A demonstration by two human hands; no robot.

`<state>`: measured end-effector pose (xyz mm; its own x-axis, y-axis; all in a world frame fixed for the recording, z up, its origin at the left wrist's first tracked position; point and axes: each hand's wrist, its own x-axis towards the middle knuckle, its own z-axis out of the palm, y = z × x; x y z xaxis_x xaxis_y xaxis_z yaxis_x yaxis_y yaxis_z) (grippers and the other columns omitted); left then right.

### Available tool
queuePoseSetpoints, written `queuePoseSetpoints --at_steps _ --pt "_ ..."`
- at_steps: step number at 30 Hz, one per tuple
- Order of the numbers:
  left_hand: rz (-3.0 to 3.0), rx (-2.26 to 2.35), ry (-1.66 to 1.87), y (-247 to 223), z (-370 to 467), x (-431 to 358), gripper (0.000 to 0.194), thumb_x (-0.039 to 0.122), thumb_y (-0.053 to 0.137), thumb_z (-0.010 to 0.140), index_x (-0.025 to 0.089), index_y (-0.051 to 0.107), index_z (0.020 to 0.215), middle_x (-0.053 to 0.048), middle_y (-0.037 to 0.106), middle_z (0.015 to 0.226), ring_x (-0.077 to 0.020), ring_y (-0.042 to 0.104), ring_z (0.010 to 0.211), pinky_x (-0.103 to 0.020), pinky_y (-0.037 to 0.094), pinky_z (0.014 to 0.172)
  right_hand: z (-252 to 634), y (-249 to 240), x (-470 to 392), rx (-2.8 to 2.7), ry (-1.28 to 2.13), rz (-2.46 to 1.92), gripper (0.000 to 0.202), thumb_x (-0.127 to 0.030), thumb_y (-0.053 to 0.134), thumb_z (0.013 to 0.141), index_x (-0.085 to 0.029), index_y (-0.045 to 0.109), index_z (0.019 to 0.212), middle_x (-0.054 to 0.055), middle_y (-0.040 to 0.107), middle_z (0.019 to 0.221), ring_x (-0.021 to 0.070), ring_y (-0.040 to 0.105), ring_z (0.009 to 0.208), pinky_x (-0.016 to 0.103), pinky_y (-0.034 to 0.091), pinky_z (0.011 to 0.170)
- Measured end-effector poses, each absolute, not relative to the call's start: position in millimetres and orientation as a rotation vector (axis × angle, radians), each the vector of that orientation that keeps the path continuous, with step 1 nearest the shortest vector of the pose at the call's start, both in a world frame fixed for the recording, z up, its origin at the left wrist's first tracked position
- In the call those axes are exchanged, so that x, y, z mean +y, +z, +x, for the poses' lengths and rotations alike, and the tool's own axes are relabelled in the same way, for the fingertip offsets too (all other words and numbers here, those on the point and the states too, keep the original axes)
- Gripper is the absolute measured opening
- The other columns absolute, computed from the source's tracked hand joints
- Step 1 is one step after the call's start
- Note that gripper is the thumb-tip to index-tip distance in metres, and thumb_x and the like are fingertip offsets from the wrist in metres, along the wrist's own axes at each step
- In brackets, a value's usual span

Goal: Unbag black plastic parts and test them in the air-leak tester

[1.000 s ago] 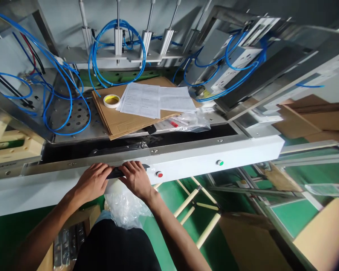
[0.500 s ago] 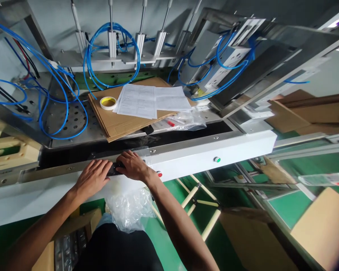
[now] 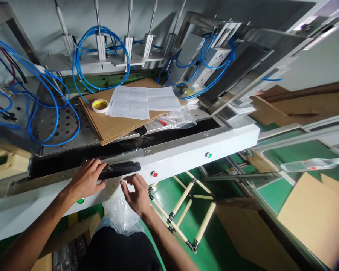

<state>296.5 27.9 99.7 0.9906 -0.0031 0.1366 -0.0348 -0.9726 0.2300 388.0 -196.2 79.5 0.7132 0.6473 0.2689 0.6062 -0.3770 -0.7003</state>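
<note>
A long black part, its kind unclear, lies along the front edge of the machine's white frame. My left hand grips its left end, fingers over the top and thumb at the near side; that end is hidden beneath the hand. Just below the part's right end, my right hand is apart from it, fingers loosely bent and spread with nothing seen in them. Clear plastic film lies behind the part, and a clear plastic bag hangs in front of my lap.
Cardboard sheets carry printed papers and a tape roll. Blue air hoses loop around the machine. A red button and a green button sit on the front. A tube frame stands on the floor.
My right hand has let go of the black part and drawn back toward me, uncovering its right end. My left hand stays on it. The view has shifted slightly.
</note>
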Motion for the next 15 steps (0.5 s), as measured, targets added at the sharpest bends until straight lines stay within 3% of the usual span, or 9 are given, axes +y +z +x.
queuePoseSetpoints --at_steps 2,5,10,12,15 --pt "2.845 -0.02 0.167 102.0 298.6 33.9 0.038 0.023 0.06 0.088 0.013 0.065 0.124 -0.014 0.07 0.107 -0.0325 0.067 0.102 -0.046 0.054 0.092 369.1 68.2 -198.2 -0.675 0.263 -2.041 0.039 -0.051 0.052 0.105 -0.02 0.075 0.102 0.007 0.072 0.082 0.0192 0.065 0.073 0.033 0.052 0.071" --pt "2.666 0.106 0.074 105.4 302.0 41.4 0.035 0.027 0.054 0.092 0.016 0.064 0.123 -0.013 0.075 0.11 -0.0312 0.071 0.102 -0.043 0.054 0.089 356.7 57.1 -186.4 -0.34 0.581 -1.81 0.05 -0.064 0.053 0.1 -0.02 0.071 0.116 0.007 0.075 0.09 0.0199 0.07 0.076 0.033 0.055 0.069" --pt "2.138 0.241 -0.16 105.3 299.7 28.6 0.035 0.044 0.048 0.099 0.02 0.069 0.114 -0.005 0.078 0.092 -0.0217 0.073 0.079 -0.031 0.055 0.072 351.9 59.9 -160.3 -0.082 0.649 -1.427 0.058 -0.078 0.061 0.089 -0.025 0.07 0.11 0.004 0.075 0.093 0.0217 0.07 0.085 0.036 0.057 0.08" --pt "1.951 0.308 -0.187 97.3 294.1 13.0 0.041 0.05 0.05 0.098 0.019 0.071 0.115 -0.007 0.079 0.1 -0.0221 0.075 0.087 -0.03 0.058 0.077 347.0 63.8 -158.0 -0.024 0.613 -1.315 0.057 -0.077 0.065 0.086 -0.026 0.071 0.109 0.004 0.075 0.098 0.0222 0.069 0.089 0.037 0.056 0.084" --pt "1.838 0.447 -0.151 72.8 280.0 -12.7 0.05 0.056 0.053 0.096 0.02 0.071 0.125 -0.011 0.077 0.127 -0.0279 0.071 0.121 -0.037 0.058 0.103 334.8 67.4 -165.4 0.085 0.544 -1.216 0.058 -0.074 0.074 0.081 -0.024 0.073 0.111 0.004 0.076 0.098 0.0244 0.069 0.094 0.038 0.055 0.087"
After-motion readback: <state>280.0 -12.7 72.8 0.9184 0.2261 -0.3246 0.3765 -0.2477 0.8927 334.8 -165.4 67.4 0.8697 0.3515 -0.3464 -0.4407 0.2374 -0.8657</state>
